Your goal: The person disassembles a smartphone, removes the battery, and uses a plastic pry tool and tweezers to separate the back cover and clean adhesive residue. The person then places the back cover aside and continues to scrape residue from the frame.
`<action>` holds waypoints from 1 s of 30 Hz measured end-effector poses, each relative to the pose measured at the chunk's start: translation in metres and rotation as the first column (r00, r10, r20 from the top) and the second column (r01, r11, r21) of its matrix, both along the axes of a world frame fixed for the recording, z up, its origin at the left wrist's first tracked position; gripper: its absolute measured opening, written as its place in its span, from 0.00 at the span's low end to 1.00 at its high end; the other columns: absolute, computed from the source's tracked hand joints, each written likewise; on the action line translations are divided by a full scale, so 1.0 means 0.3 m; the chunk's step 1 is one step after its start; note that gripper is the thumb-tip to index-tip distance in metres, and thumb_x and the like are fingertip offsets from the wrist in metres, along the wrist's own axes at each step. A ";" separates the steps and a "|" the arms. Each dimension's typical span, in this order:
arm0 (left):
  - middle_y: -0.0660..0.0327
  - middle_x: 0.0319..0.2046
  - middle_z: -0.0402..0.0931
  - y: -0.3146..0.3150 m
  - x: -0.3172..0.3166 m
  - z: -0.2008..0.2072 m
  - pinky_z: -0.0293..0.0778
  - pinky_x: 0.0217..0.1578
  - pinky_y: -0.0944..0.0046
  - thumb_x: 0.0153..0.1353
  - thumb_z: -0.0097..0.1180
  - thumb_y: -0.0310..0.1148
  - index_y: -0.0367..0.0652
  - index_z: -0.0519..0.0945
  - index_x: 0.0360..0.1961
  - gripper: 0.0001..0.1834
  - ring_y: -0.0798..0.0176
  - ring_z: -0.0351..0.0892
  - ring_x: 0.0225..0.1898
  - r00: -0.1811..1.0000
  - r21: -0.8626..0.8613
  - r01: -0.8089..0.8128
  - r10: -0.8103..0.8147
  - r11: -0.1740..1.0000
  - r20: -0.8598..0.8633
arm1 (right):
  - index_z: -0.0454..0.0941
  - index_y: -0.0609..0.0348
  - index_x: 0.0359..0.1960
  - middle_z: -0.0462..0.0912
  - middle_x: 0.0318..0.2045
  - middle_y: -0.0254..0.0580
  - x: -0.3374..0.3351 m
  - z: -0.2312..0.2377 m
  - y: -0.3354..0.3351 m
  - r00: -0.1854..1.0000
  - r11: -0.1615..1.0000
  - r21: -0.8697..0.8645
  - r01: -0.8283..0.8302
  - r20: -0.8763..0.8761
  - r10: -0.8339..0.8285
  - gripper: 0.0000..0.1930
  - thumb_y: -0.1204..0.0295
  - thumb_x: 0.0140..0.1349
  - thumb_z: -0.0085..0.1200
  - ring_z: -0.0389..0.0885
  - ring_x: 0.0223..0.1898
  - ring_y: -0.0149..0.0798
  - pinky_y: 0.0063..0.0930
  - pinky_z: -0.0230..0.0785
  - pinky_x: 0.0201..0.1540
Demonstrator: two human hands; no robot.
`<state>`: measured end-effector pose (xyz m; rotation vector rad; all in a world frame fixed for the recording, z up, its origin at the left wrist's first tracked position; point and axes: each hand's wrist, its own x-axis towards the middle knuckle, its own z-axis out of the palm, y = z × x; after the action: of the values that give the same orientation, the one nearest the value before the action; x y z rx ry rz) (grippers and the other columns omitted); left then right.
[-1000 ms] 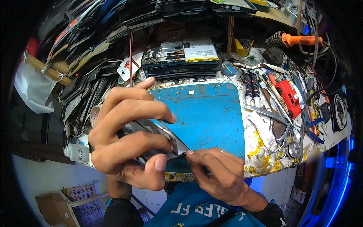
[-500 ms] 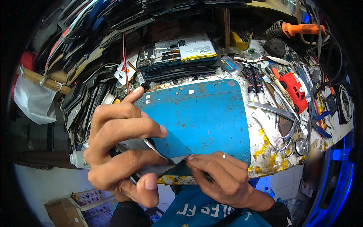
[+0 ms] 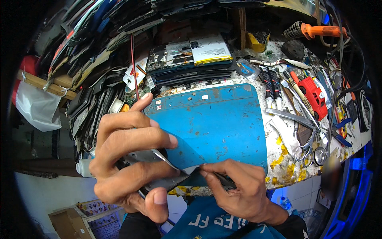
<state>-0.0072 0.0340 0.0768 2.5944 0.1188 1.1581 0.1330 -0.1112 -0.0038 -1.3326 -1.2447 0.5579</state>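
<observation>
My left hand (image 3: 133, 143) is wrapped round a dark, flat, phone-like panel (image 3: 169, 182), held tilted above the near edge of the blue work mat (image 3: 219, 127). Its fingers hide much of the panel. A thin grey-white strip or film (image 3: 191, 169) sticks up at the panel's right end. My right hand (image 3: 244, 191) pinches the tip of this strip between thumb and forefinger. Something dark shows beneath the right fingers, too hidden to name.
Opened devices with a white battery (image 3: 211, 51) are stacked behind the mat. To the right lie scissors (image 3: 305, 153), tweezers (image 3: 290, 115), a red tool (image 3: 312, 95) and screwdrivers. A soldering iron (image 3: 322, 31) rests at the far right. Piled phone parts (image 3: 91, 103) crowd the left.
My right hand has turned slightly, its thumb now showing and more of the dark piece visible under its fingers. The left hand keeps its hold. The whole view has shifted a little.
</observation>
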 end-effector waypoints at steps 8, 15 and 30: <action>0.45 0.33 0.78 -0.008 0.009 -0.007 0.71 0.54 0.23 0.55 0.52 0.50 0.38 0.78 0.13 0.26 0.48 0.73 0.40 0.998 -0.013 -0.047 0.047 0.999 0.038 | 0.83 0.60 0.45 0.85 0.37 0.49 0.022 0.026 -0.053 0.963 0.975 0.218 0.030 0.255 -0.087 0.16 0.84 0.53 0.67 0.87 0.30 0.42 0.31 0.77 0.30; 0.44 0.34 0.77 -0.009 0.015 0.008 0.69 0.56 0.23 0.55 0.52 0.49 0.38 0.80 0.14 0.25 0.48 0.73 0.41 0.999 0.036 -0.037 0.037 0.999 -0.002 | 0.81 0.64 0.51 0.85 0.36 0.47 0.010 0.043 -0.070 0.899 0.972 0.235 0.012 0.423 -0.113 0.21 0.81 0.53 0.66 0.85 0.27 0.36 0.25 0.77 0.27; 0.45 0.32 0.77 -0.010 0.020 0.009 0.70 0.56 0.24 0.56 0.50 0.49 0.37 0.79 0.13 0.26 0.48 0.73 0.41 0.999 0.024 -0.054 0.054 0.998 0.005 | 0.84 0.68 0.50 0.85 0.32 0.43 -0.058 0.042 -0.044 0.700 0.959 0.261 0.113 0.664 -0.263 0.17 0.78 0.58 0.57 0.72 0.21 0.25 0.14 0.66 0.20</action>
<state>-0.0012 0.0308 0.0794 2.6251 0.1758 1.1904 0.1155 -0.1244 0.0089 -1.5285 -1.6831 -0.2692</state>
